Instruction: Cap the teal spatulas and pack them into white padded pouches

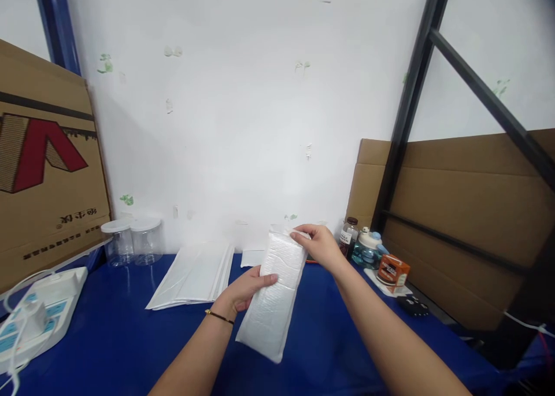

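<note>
I hold a white padded mailer envelope (274,295) up over the blue table (117,344). My left hand (245,292) grips its left edge near the middle, fingers curled round it. At the envelope's top end, my right hand (316,244) pinches the corner. The envelope tilts with its lower end toward me. A stack of similar white envelopes (193,274) lies flat on the table just left of my left hand.
Two clear plastic jars (132,241) stand at the back left beside a big cardboard box (43,170). A white power strip (37,318) lies at the left edge. A brown bottle (348,236), blue-lidded jar (367,248), orange box (392,269) and black object (413,305) sit right.
</note>
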`<state>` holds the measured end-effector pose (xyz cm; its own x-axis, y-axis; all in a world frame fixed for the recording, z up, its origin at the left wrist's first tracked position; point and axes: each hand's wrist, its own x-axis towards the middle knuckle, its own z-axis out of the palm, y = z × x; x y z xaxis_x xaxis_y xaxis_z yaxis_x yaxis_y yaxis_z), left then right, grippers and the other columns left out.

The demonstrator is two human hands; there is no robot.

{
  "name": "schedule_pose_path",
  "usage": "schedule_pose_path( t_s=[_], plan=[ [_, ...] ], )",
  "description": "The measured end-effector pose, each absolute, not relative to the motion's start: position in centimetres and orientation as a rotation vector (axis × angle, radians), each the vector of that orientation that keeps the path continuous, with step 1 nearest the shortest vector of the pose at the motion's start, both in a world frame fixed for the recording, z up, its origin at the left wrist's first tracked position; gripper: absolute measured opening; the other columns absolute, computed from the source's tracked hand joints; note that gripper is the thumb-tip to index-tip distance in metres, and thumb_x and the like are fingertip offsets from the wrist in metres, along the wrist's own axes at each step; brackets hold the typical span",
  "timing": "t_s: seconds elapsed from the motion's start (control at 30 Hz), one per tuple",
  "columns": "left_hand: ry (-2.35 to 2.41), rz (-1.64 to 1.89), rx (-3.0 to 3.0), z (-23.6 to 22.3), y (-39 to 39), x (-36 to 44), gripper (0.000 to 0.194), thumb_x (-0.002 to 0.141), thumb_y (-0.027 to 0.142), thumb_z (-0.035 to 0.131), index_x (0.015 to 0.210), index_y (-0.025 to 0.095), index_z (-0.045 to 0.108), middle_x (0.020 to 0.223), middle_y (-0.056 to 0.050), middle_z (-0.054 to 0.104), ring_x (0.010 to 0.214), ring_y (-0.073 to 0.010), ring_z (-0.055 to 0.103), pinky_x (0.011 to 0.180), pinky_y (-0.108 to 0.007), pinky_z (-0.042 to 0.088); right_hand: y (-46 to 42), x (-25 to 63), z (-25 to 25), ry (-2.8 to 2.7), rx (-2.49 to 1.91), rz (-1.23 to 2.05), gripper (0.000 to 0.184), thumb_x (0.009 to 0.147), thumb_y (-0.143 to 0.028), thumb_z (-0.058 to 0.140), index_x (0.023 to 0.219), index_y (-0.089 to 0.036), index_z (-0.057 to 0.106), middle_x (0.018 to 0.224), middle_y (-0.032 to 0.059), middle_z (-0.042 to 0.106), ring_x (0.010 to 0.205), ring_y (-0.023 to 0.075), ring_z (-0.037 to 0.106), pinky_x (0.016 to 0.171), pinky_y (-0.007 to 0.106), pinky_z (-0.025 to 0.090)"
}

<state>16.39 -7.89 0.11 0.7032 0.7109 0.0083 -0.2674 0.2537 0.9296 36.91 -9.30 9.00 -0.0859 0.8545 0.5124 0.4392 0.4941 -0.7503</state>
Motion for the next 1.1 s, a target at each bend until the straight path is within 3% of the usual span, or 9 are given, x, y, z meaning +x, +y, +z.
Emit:
schedule_pose_path(
  t_s=[0.13, 0.23, 0.3, 0.47, 0.6, 0.7, 0.87, 0.97, 1.1],
  plan=[
    [0.464, 0.631, 0.922, -2.4, -7.8, 16.5, 0.035, 0.071, 0.034, 0.068, 0.093, 0.009, 0.059, 0.072, -0.006, 0.067, 0.058, -0.0137, 0.061, 0.058, -0.024, 0.048, -10.4, 37.9, 7.6, -1.964, -0.823, 0.669, 0.041, 0.068, -0.043, 0.067, 0.102, -0.020, 0.067, 0.105, 0.0085, 0.059, 0.094, 0.0220, 0.054, 0.079, 0.033, 0.043],
    [0.287, 0.395, 0.767, -4.2, -8.4, 17.2, 0.038, 0.076, 0.047, 0.059, 0.086, 0.010, 0.059, 0.057, -0.002, 0.060, 0.042, -0.0101, 0.054, 0.041, -0.019, 0.041, -11.3, 38.1, 6.3, -2.070, -0.739, 0.756, 0.038, 0.066, -0.039, 0.071, 0.100, -0.022, 0.068, 0.112, 0.0084, 0.058, 0.105, 0.0236, 0.050, 0.088, 0.035, 0.039],
    [0.169, 0.290, 0.722, -5.0, -8.8, 17.5, 0.039, 0.081, 0.050, 0.050, 0.094, 0.014, 0.058, 0.057, 0.001, 0.058, 0.038, -0.0088, 0.052, 0.037, -0.018, 0.037, -11.1, 38.1, 5.1, -2.023, -0.804, 0.852, 0.028, 0.075, -0.042, 0.062, 0.090, -0.019, 0.070, 0.095, 0.0074, 0.063, 0.093, 0.0220, 0.055, 0.083, 0.035, 0.042],
    [0.200, 0.332, 0.668, -4.8, -8.1, 16.0, 0.036, 0.084, 0.039, 0.049, 0.112, 0.017, 0.054, 0.086, -0.003, 0.063, 0.056, -0.0069, 0.060, 0.045, -0.014, 0.041, -7.1, 38.2, 0.8, -1.575, -0.991, 0.922, 0.037, 0.078, -0.051, 0.054, 0.084, -0.015, 0.063, 0.065, 0.0009, 0.057, 0.053, 0.0127, 0.047, 0.049, 0.024, 0.040],
    [0.509, 0.750, 0.741, -2.7, -5.5, 12.5, 0.050, 0.081, 0.054, 0.046, 0.105, 0.011, 0.055, 0.086, -0.008, 0.063, 0.061, -0.0096, 0.059, 0.048, -0.017, 0.042, -1.5, 38.6, -3.2, -1.297, -1.123, 0.874, 0.039, 0.076, -0.054, 0.051, 0.082, -0.016, 0.058, 0.050, -0.0040, 0.043, 0.036, 0.0089, 0.031, 0.032, 0.021, 0.024],
    [0.947, 1.120, 1.092, -1.5, -3.4, 8.9, 0.057, 0.078, 0.059, 0.044, 0.116, 0.016, 0.049, 0.099, -0.010, 0.060, 0.079, -0.0167, 0.060, 0.060, -0.024, 0.046, 2.6, 38.5, -5.5, -1.239, -1.356, 0.778, 0.039, 0.081, -0.052, 0.043, 0.084, -0.016, 0.056, 0.052, -0.0012, 0.049, 0.035, 0.0107, 0.037, 0.034, 0.023, 0.029],
    [2.139, 0.940, 1.725, -2.9, -1.6, 4.4, 0.085, 0.061, 0.059, 0.058, 0.131, 0.016, 0.038, 0.133, -0.020, 0.038, 0.126, -0.0383, 0.027, 0.091, -0.050, 0.033, 6.9, 37.6, -7.1, -1.454, -1.864, 0.496, 0.036, 0.086, -0.035, 0.035, 0.076, -0.013, 0.061, 0.063, 0.0104, 0.062, 0.049, 0.0191, 0.058, 0.050, 0.030, 0.043],
    [2.282, 0.620, 1.868, -4.6, -1.7, 4.4, 0.099, 0.053, 0.058, 0.063, 0.137, 0.016, 0.030, 0.138, -0.021, 0.031, 0.127, -0.0405, 0.023, 0.094, -0.053, 0.027, 7.7, 37.4, -7.0, -1.504, -1.982, 0.372, 0.030, 0.084, -0.030, 0.040, 0.081, -0.010, 0.063, 0.081, 0.0174, 0.064, 0.074, 0.0268, 0.063, 0.067, 0.037, 0.045],
    [2.311, 0.472, 1.911, -5.0, -2.0, 5.2, 0.096, 0.052, 0.046, 0.065, 0.138, 0.020, 0.029, 0.141, -0.019, 0.030, 0.126, -0.0397, 0.024, 0.094, -0.052, 0.026, 7.2, 37.5, -6.2, -1.575, -2.087, 0.145, 0.033, 0.082, -0.032, 0.045, 0.104, -0.011, 0.058, 0.108, 0.0185, 0.057, 0.101, 0.0325, 0.054, 0.081, 0.044, 0.040]
  ],
)
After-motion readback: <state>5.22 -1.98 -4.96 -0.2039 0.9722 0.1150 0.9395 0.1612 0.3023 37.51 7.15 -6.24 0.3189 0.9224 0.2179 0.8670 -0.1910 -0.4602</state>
